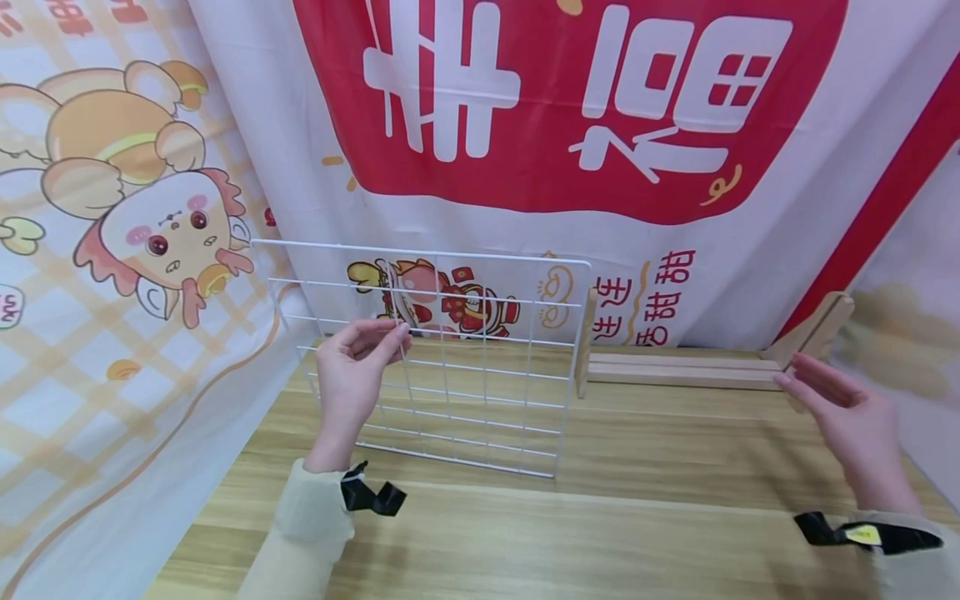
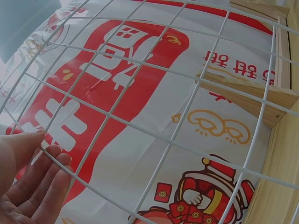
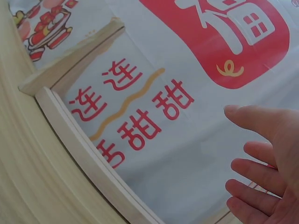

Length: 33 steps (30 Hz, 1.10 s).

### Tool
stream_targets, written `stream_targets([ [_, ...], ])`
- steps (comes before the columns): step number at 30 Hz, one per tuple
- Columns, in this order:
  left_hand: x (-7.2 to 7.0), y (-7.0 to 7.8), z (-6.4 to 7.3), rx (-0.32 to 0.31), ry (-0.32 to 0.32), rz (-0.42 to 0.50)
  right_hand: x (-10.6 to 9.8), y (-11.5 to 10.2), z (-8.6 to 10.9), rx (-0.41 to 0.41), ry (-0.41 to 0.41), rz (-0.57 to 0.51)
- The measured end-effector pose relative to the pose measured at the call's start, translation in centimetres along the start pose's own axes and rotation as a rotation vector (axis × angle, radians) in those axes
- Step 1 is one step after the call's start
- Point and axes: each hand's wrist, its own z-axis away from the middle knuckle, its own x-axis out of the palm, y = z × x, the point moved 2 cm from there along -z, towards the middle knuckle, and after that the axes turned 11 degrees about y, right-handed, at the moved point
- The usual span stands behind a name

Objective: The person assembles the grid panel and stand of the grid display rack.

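A white wire grid panel [image 1: 450,375] stands upright over the table, left of centre. My left hand [image 1: 351,375] pinches one of its wires between thumb and fingers; the left wrist view shows the fingertips [image 2: 53,163] at that wire. To the right is a wooden stand, with a long slotted rail [image 1: 682,371] between two upright end pieces. Its left end piece [image 1: 583,346] is close to the grid's right edge; whether they touch I cannot tell. By the right end piece [image 1: 817,325] hovers my right hand [image 1: 855,417], its fingers loosely extended and holding nothing in the right wrist view.
Behind the stand hangs a white cloth with a large red print [image 1: 570,108]. Another cloth with a cartoon animal [image 1: 165,192] covers the left side. The wood-grain tabletop [image 1: 495,542] spreads out in front. Each wrist wears a black strap [image 1: 371,493].
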Motion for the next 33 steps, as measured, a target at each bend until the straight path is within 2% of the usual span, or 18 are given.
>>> stream_targets([
  [13,0.0,0.1,0.1,-0.006,0.009,-0.011,-1.3,1.2,-1.2,0.035,0.101,-0.014],
  [25,0.1,0.4,0.1,-0.006,0.003,-0.017,-2.1,2.2,-2.8,0.085,0.088,-0.034],
  [30,0.1,0.3,0.1,-0.005,0.007,-0.017,-2.2,2.6,-3.4,0.126,0.086,0.024],
  [33,0.1,0.3,0.1,0.001,0.006,-0.017,-2.2,2.9,-3.7,0.142,0.075,0.023],
])
